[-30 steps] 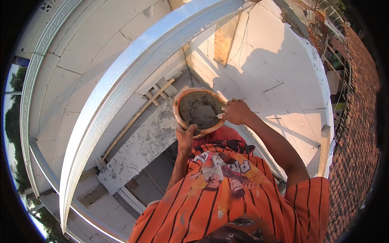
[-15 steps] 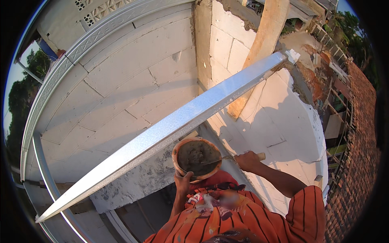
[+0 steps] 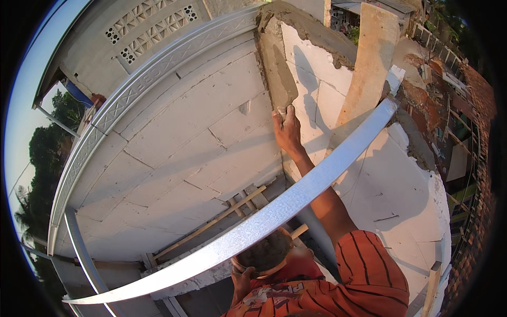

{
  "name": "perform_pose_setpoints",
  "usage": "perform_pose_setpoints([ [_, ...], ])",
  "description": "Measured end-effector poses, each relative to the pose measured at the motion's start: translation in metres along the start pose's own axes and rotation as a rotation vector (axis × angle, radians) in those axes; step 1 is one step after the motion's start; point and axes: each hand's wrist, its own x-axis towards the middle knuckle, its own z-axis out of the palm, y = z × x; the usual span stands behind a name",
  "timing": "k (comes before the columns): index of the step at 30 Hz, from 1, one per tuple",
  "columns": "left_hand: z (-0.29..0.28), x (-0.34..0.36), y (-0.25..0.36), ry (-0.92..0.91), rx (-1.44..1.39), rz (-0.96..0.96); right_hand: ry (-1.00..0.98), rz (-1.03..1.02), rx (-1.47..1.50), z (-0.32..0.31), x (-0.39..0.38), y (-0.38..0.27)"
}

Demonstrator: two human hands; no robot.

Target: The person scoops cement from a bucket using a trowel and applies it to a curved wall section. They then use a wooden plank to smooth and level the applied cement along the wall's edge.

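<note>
My left hand [image 3: 243, 279] grips the near-left rim of a round clay-coloured bowl [image 3: 285, 262] of wet grey mortar [image 3: 265, 250] close to my body. The silver metal beam hides part of that bowl. A light wooden trowel handle [image 3: 299, 231] sticks out past the bowl's far side; its blade is hidden. Stretched out beyond the beam, my right hand [image 3: 288, 133] is at the lower part of the wet mortar strip [image 3: 281, 79] in the wall corner. Its fingers are closed around a small grey piece, too small to name.
The silver metal beam [image 3: 253, 224] slants across in front of me, over my left forearm and under my reaching right arm's line. White block walls [image 3: 179, 137] meet at the corner. A wooden plank [image 3: 369, 63] leans upright at the right. Roof tiles [image 3: 475, 211] lie far right.
My right hand has let go of the trowel and reached forward to the wall corner. The bowl, still in my left hand, sits lower and partly behind the beam as the view shifts.
</note>
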Motion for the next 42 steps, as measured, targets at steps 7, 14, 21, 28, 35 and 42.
perform_pose_setpoints([
  [7,-0.013,0.011,-0.014,0.089,0.035,0.022,0.234,-0.068,0.011,0.023,0.094,-0.006],
  [14,-0.003,0.012,-0.003,0.091,-0.001,-0.01,-0.015,0.096,0.44,0.039,0.118,0.014],
  [21,0.004,0.013,-0.002,0.06,-0.006,-0.041,0.2,0.036,0.528,0.034,0.112,0.017],
  [28,-0.002,0.022,-0.018,0.029,0.131,-0.032,0.45,-0.017,0.619,0.024,0.077,0.059],
  [35,0.007,0.012,-0.007,-0.032,0.126,-0.055,0.361,0.164,0.741,-0.01,-0.013,0.036],
  [42,0.039,-0.003,0.014,-0.085,-0.07,-0.016,-0.604,0.264,0.199,-0.143,-0.202,0.043],
])
